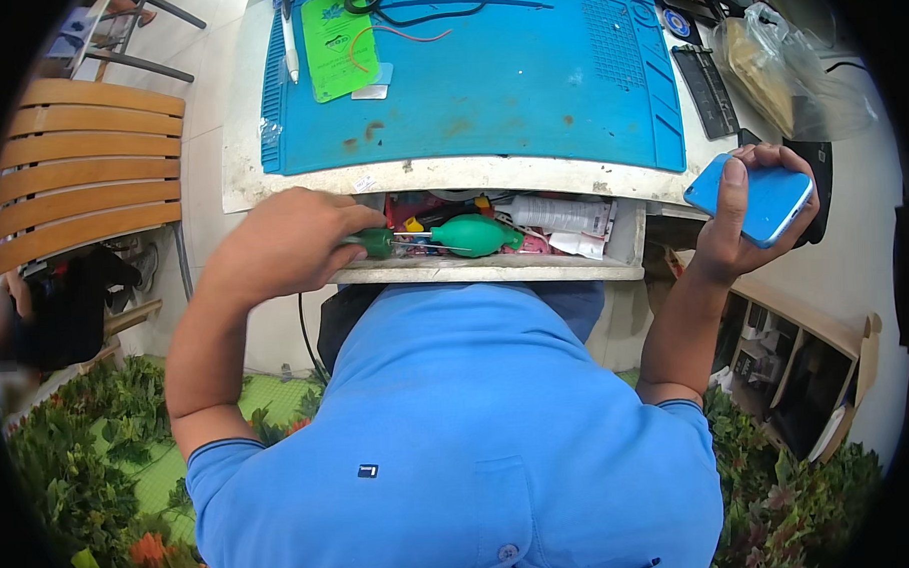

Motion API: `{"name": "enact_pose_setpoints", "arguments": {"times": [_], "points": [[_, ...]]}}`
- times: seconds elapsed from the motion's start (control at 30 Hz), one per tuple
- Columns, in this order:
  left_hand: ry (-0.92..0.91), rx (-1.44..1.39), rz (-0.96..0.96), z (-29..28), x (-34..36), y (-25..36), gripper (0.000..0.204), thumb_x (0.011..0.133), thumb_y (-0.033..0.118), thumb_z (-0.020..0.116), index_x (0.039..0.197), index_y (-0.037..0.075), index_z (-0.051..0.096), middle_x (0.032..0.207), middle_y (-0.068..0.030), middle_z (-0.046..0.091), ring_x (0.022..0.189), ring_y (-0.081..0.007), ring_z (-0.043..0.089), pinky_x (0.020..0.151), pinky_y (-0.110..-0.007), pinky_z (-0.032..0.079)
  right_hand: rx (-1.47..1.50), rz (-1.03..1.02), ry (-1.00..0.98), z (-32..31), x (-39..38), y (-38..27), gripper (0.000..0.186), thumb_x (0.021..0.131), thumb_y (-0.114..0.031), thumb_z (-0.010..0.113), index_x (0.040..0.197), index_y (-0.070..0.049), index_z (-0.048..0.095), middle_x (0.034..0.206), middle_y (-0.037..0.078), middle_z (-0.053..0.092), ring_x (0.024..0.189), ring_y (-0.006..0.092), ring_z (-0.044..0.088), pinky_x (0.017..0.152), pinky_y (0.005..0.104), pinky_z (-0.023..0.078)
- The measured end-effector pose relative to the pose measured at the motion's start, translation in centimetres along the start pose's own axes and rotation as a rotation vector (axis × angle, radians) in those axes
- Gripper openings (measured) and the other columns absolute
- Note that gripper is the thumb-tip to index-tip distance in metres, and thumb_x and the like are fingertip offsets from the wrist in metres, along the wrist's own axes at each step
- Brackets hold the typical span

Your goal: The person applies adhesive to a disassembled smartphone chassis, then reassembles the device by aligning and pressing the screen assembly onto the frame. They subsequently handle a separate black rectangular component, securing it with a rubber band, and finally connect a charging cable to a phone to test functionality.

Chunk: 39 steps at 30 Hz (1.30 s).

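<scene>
My left hand [298, 239] reaches into the open drawer [494, 272] at the front of the table, with thumb and fingers closed on the green handle [375, 244] of what looks like a screwdriver. A thin metal shaft points right from it. Beside it in the drawer lies a green rubber air blower [470, 235] with a rounded bulb. On the right, my right hand [738, 224] holds up a blue smartphone [757, 201], thumb on one edge and fingers around the far side. Part of the drawer's left end is hidden under my left hand.
A blue silicone work mat [478, 93] covers the tabletop, with a green card [341, 48], a white pen [290, 44] and a red wire [396, 32]. A white tube [562, 215] shares the drawer. Plastic bags [778, 72] sit at right; a slatted wooden chair [89, 147] stands left.
</scene>
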<state>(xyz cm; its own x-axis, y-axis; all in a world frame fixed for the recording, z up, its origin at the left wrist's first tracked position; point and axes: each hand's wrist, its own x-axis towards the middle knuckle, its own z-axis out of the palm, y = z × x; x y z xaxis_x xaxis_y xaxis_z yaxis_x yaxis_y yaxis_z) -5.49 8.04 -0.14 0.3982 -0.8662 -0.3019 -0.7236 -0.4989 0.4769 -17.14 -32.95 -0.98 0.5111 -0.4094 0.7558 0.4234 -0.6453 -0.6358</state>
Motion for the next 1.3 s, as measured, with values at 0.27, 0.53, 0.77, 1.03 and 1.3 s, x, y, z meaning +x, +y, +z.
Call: {"name": "enact_pose_setpoints", "arguments": {"times": [0.27,0.53,0.77,1.03,1.3], "points": [[0.048,0.020,-0.120,4.5,-0.4,-0.7,0.033,0.084,0.019,0.084,0.115,0.009,0.081,0.100,-0.0130,0.075,0.097,-0.0367,0.073,0.087,-0.048,0.058,0.005,0.031,-0.076,0.7,-0.5,0.9,0.054,0.089,-0.006,0.080,0.135,0.000,0.051,0.112,0.011,0.058,0.099,0.0162,0.059,0.092,0.0319,0.052],[-0.049,-0.073,-0.088,-3.6,1.2,1.7,0.025,0.092,0.019,0.079,0.114,0.009,0.080,0.102,-0.0144,0.079,0.094,-0.0367,0.075,0.084,-0.047,0.059,-0.035,0.031,-0.078,-0.2,-1.3,1.3,0.056,0.087,-0.006,0.079,0.134,0.002,0.050,0.112,0.013,0.057,0.097,0.0172,0.057,0.088,0.0312,0.051],[0.614,0.250,-0.041,-10.7,13.5,-6.6,0.045,0.088,0.027,0.089,0.127,0.008,0.076,0.124,-0.0140,0.076,0.115,-0.0331,0.073,0.098,-0.043,0.057,-0.047,0.058,-0.100,0.2,-2.0,1.3,0.056,0.086,-0.005,0.079,0.134,0.002,0.050,0.110,0.013,0.058,0.094,0.0179,0.058,0.086,0.0317,0.051],[0.411,0.178,-0.073,-12.5,17.7,-9.4,0.064,0.074,0.014,0.095,0.134,0.012,0.074,0.122,-0.0099,0.073,0.112,-0.0281,0.073,0.101,-0.039,0.058,-0.072,0.176,-0.067,-1.8,-3.6,1.8,0.054,0.088,-0.007,0.077,0.134,0.001,0.050,0.122,0.014,0.055,0.104,0.0185,0.059,0.095,0.0341,0.052],[0.423,-0.021,-0.064,-12.5,15.5,-12.5,0.070,0.077,0.033,0.098,0.137,0.010,0.073,0.121,-0.0109,0.077,0.117,-0.0277,0.073,0.107,-0.040,0.056,-0.064,0.195,-0.090,-0.8,-3.7,1.9,0.053,0.090,-0.006,0.076,0.135,0.001,0.050,0.121,0.012,0.055,0.104,0.0185,0.058,0.096,0.0345,0.051]]}}
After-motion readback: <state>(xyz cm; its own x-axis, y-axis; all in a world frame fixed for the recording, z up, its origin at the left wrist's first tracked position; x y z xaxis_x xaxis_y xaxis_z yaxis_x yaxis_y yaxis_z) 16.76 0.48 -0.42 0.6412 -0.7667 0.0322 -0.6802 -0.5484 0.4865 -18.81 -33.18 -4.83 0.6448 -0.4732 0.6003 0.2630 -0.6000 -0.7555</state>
